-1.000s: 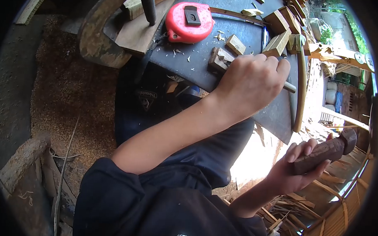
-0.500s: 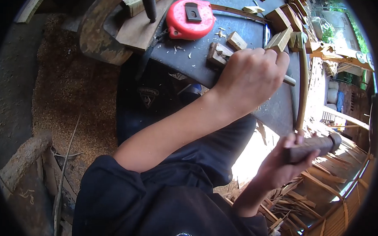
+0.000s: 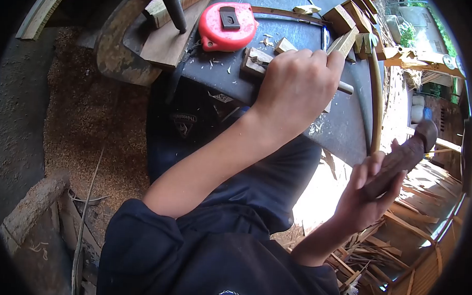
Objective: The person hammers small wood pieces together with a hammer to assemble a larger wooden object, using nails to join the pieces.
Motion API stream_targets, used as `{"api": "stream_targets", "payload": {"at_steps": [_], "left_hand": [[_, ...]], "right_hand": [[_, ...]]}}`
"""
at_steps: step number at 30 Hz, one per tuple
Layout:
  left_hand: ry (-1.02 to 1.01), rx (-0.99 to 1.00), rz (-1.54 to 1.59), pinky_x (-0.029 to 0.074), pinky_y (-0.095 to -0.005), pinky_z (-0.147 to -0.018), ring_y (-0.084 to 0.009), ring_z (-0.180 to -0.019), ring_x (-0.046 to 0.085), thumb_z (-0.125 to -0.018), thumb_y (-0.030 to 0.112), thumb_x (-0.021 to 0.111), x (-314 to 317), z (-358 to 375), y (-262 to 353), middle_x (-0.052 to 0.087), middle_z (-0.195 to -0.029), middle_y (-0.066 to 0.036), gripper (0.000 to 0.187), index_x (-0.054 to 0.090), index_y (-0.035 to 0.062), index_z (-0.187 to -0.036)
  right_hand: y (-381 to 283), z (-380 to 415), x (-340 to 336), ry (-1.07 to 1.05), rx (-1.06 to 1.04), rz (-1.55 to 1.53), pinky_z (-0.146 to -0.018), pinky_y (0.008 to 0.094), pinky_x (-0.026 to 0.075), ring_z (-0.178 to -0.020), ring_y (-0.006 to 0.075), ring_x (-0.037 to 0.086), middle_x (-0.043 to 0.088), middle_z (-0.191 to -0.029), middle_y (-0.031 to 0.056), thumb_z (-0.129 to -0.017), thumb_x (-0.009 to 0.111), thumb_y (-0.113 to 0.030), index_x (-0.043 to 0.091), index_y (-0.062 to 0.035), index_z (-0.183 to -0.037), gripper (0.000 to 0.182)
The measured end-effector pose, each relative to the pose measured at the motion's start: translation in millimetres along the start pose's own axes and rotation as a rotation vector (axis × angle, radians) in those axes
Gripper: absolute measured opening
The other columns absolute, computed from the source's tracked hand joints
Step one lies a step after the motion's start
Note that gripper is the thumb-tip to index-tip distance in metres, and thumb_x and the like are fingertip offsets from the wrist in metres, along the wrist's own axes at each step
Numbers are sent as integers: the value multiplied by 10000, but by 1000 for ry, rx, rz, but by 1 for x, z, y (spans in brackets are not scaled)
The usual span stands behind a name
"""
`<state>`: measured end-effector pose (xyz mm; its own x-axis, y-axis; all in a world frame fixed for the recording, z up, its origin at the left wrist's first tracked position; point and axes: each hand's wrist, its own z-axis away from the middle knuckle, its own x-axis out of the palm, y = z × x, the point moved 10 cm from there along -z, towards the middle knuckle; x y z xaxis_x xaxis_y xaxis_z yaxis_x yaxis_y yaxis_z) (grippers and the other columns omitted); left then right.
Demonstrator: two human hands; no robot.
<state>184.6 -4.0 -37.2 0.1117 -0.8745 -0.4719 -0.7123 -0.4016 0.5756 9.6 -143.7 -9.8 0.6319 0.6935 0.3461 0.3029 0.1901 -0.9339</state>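
My left hand (image 3: 300, 87) is closed around a metal chisel-like rod (image 3: 345, 88), whose end sticks out on the right of my fist. On the other side of the fist, its tip reaches a small wooden block (image 3: 255, 63) with a cut in it; the exact contact is hidden. My right hand (image 3: 369, 191) grips a dark wooden mallet (image 3: 402, 161), its thicker end pointing up and right, apart from the rod. A pale wood piece (image 3: 344, 43) lies just beyond my left knuckles.
A red tape measure (image 3: 227, 26) and wood shavings lie on the dark bench top (image 3: 217, 76). A hammer-like tool with a long handle (image 3: 376, 100) lies along its right side. Several wood pieces sit at the back, and scrap wood (image 3: 378, 246) covers the lower right.
The mallet has swung upward, its thick end rising and tilting more steeply. My left hand and the block appear slightly further left in view, along with the bench.
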Motion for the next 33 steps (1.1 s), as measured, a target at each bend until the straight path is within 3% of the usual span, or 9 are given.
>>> {"api": "stream_targets", "payload": {"at_steps": [1,5,8,11,13,18,21,24,33], "left_hand": [[7,9,10,553,-389,-642,-251,-707,714,-955,151,697,-1,-1,1,671,-734,-60,118,603,91,-917],[-47,-9,-76,556,-393,-671,-261,-724,716,-950,157,710,-1,-3,2,676,-742,-70,140,596,84,-917],[-33,4,-56,553,-399,-670,-268,-734,719,-948,164,714,0,-2,0,680,-748,-77,152,589,82,-918],[-39,-4,-59,548,-412,-658,-278,-741,721,-950,174,716,-1,-2,1,684,-757,-86,160,587,85,-922],[-53,-24,-73,543,-424,-654,-293,-747,721,-954,185,717,-2,-5,0,686,-763,-96,166,587,86,-925],[-131,-23,10,520,-469,-651,-351,-753,710,-994,220,695,-6,-5,1,698,-787,-121,198,590,63,-936],[-167,-28,62,503,-495,-648,-380,-747,705,-1021,247,677,-6,-6,10,703,-787,-135,226,589,52,-948],[-176,-33,95,501,-499,-645,-385,-749,707,-1023,253,676,-4,-5,14,708,-794,-141,228,593,52,-955],[-186,-55,95,507,-499,-647,-387,-771,720,-1001,258,701,0,-4,12,724,-815,-149,221,613,56,-982]], "right_hand": [[-4,-1,-4,139,-132,-26,-461,237,408,-588,116,526,531,-861,62,-1131,451,-481,391,-2,-1530,627],[55,34,23,-92,515,544,-443,226,398,-513,94,476,515,-713,9,-984,639,-556,490,21,-1447,754],[5,7,10,-122,104,68,-431,241,396,-535,85,455,488,-830,50,-1135,462,-424,352,2,-1545,601],[10,21,15,314,-89,-14,-486,230,414,-580,110,479,498,-882,56,-1149,450,-393,356,-5,-1538,557],[54,38,35,-273,484,580,-479,229,383,-531,92,446,522,-789,37,-1053,569,-491,374,16,-1533,725],[24,22,-4,-56,261,367,-384,254,396,-457,113,492,566,-761,55,-980,649,-536,466,30,-1453,760],[-2,23,-16,47,91,720,-627,251,523,-698,136,621,630,-929,81,-1034,642,-355,445,19,-1488,620],[-3,30,16,-169,-100,1022,-1047,396,498,-1163,321,693,666,-1325,228,-1007,665,-145,333,-52,-1638,719],[5,33,41,-374,4,1311,-990,377,527,-1216,358,711,672,-1373,272,-989,641,-23,427,-123,-1642,695]]}}
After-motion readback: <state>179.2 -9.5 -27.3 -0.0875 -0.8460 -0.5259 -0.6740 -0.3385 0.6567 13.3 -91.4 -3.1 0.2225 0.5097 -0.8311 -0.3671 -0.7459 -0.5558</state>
